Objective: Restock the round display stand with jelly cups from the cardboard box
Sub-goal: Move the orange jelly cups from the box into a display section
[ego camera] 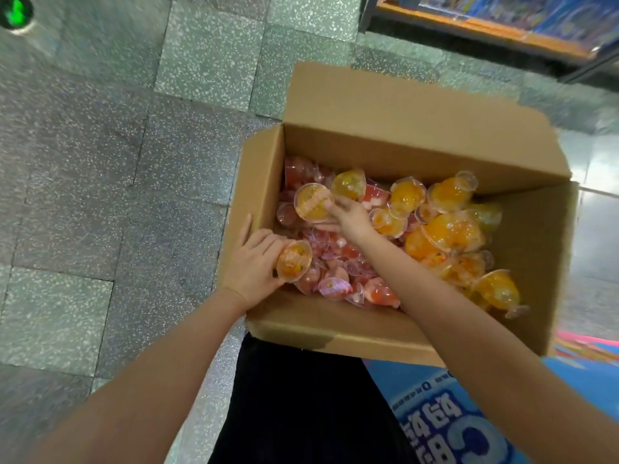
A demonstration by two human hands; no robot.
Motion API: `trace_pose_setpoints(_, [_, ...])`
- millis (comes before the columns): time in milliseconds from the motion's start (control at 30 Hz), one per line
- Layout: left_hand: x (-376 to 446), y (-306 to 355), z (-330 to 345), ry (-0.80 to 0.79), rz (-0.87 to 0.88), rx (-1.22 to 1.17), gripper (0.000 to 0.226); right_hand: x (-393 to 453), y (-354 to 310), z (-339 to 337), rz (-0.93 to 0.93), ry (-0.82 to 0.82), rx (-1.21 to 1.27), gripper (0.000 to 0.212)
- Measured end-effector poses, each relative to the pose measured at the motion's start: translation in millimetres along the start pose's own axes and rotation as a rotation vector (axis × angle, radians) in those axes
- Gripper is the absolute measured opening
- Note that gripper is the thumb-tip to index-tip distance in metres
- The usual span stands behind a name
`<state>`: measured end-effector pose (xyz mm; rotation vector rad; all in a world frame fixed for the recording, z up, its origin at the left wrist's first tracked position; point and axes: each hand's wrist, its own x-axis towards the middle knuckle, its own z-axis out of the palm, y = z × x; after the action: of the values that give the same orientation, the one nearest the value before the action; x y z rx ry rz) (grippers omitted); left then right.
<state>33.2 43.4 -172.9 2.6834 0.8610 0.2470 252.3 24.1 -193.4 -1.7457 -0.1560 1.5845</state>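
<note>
The left hand (253,262) grips a clear orange jelly cup (294,261). The right hand (348,217) pinches another orange cup (312,202) inside the brown cardboard box (415,122). Writing on the blue pack (445,420) is too blurry to read.

Count, head view: 1 box (385,105), open. 2 hands in frame: left hand (251,262) holds 1 orange cup (294,261); right hand (348,216) grips 2 orange cups (311,202). Loose in box: orange cups, roughly 10; red cups (335,256), heaped, uncountable.
</note>
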Motion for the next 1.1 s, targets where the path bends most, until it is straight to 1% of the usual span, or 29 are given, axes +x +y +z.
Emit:
trace_pose_setpoints(133, [4.8, -0.5, -6.0, -0.087, -0.043, -0.072, 0.062, -49.1, -3.4, -10.4, -0.043, 0.041, 0.118, 0.048])
trace_pose_setpoints(200, [6.1, 4.6, -12.8, -0.119, -0.101, -0.149, 0.068, -81.7, -2.6, -17.3, -0.068, 0.052, 0.207, 0.048])
trace_pose_setpoints(333, [8.5, 37.1, -37.8, -0.126, -0.294, -0.433, 0.072, -149.8, 5.3, -27.9, -0.155, 0.133, 0.415, 0.046])
trace_pose_setpoints(400, [6.7, 63.7, -53.2, -0.088, -0.291, -0.531, 0.072, -183.5, 14.1, -31.5, -0.222, 0.210, 0.516, 0.046])
trace_pose_setpoints(433, [6.6, 78.0, -60.2, -0.076, -0.291, -0.619, 0.071, -201.7, 18.4, -33.1, -0.265, 0.255, 0.567, 0.044])
trace_pose_setpoints(500, [9.6, 110.4, -76.7, -0.107, -0.294, -0.855, 0.069, -240.1, 26.7, -37.2, -0.343, 0.341, 0.666, 0.042])
trace_pose_setpoints(567, [11.9, 143.4, -87.9, -0.161, -0.249, -1.004, 0.069, -280.5, 33.4, -42.4, -0.387, 0.427, 0.752, 0.038])
trace_pose_setpoints(667, [11.1, 199.1, -106.0, -0.265, -0.151, -1.179, 0.066, -339.2, 51.0, -56.1, -0.445, 0.569, 0.868, 0.023])
trace_pose_setpoints(700, [8.4, 218.9, -111.1, -0.301, -0.107, -1.207, 0.067, -357.2, 59.4, -62.0, -0.455, 0.622, 0.899, 0.021])
trace_pose_setpoints(833, [-17.8, 299.2, -124.1, -0.435, 0.065, -1.244, 0.068, -427.8, 103.4, -80.9, -0.463, 0.854, 0.986, 0.033])
trace_pose_setpoints(867, [-27.3, 316.3, -122.6, -0.468, 0.098, -1.239, 0.068, -445.8, 116.1, -82.5, -0.487, 0.898, 1.019, 0.031])
trace_pose_setpoints(967, [-65.0, 365.6, -112.8, -0.599, 0.209, -1.198, 0.070, -497.4, 161.6, -83.6, -0.546, 1.012, 1.113, 0.015])
trace_pose_setpoints(1067, [-112.2, 409.2, -96.0, -0.792, 0.279, -1.206, 0.070, -544.0, 212.5, -80.2, -0.563, 1.143, 1.168, 0.016])
trace_pose_setpoints(1100, [-129.5, 422.8, -91.1, -0.832, 0.297, -1.191, 0.069, -557.0, 232.3, -79.0, -0.552, 1.182, 1.183, 0.014])
